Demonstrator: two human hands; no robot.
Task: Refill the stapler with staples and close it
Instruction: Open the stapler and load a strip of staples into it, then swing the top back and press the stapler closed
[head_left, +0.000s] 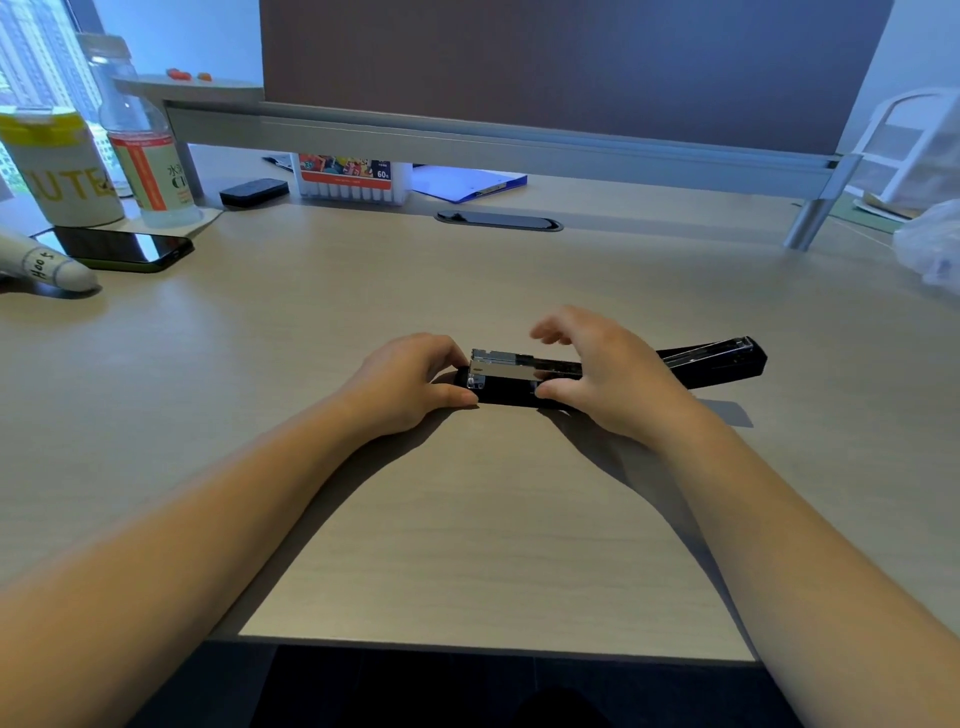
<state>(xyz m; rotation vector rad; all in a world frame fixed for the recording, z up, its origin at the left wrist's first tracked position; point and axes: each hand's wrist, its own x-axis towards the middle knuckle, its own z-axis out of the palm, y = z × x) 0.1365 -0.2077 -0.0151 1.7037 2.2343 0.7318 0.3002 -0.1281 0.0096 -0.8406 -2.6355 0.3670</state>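
A: Where was the stapler (597, 371) found?

B: It was laid flat on the desk (467, 519), near the middle, with its lid swung fully back to the right, so that the metal staple channel (519, 364) was exposed toward the left.

A: And how was it held?

B: The left end of the base was pinched by the left hand (410, 384), thumb in front and fingers curled behind. The right hand (608, 374) was hovered over the channel, its thumb pressed against the front of the base and its fingers spread loose above the metal. Whether anything was pinched in those fingers could not be told; they were blurred. No strip of staples could be made out.

A: What could have gone wrong from there?

B: Several things were judged possible. If a strip was being dropped in, it could be seated crooked or astride the rail, and a jam would be caused once the lid was shut. If the base was released by the left hand, the stapler could be skidded across the smooth desk. A fingertip could be caught if the sprung lid was swung over while fingers were left above the channel.

A: And the surroundings?

B: The phone (124, 249) and bottle (145, 156) were kept well apart, at the far left; no trouble was expected from them.
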